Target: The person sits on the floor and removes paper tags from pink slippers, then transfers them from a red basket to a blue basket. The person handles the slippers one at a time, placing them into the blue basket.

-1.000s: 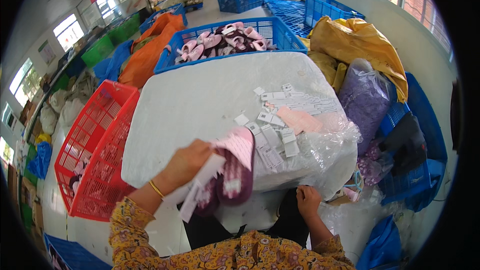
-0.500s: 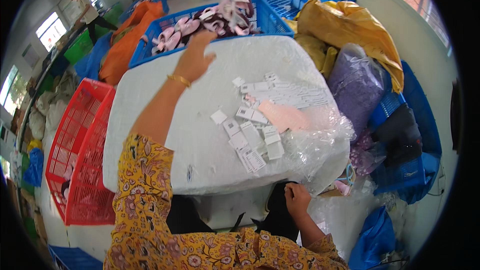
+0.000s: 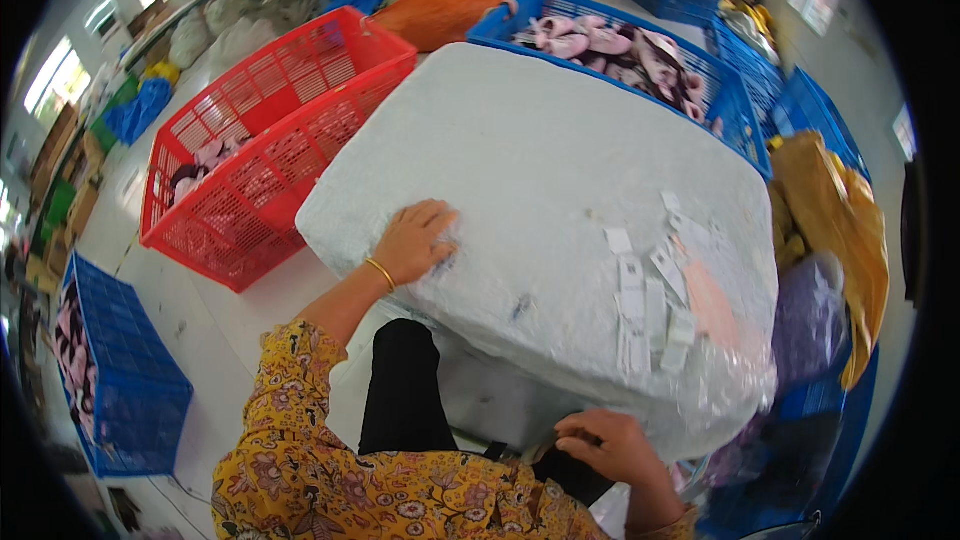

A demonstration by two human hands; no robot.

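My left hand (image 3: pixel 415 242) rests on the near left part of the white, plastic-wrapped table (image 3: pixel 540 160), fingers stretched out over the surface and holding nothing visible. Above my lap, just off the table's front edge, my right hand (image 3: pixel 608 443) hangs loosely bent, a gap between its fingers and nothing seen in it. White paper tags (image 3: pixel 655 310) lie in a loose group on the table's right side. Beside them is a flat pale pink piece (image 3: pixel 708 298), partly under clear plastic film (image 3: pixel 735 365).
Left of the table stands a red crate (image 3: pixel 270 155) with a few pink items inside. A blue crate (image 3: pixel 490 28) of pink and dark shoes (image 3: pixel 640 55) adjoins the far edge. Another blue crate (image 3: pixel 135 370) sits at lower left. Yellow (image 3: pixel 840 230) and purple (image 3: pixel 812 310) bags crowd the right.
My left hand has come back from beside the far shoe crate to the table's near left. My right hand has loosened from a closed shape. The view has swung left.
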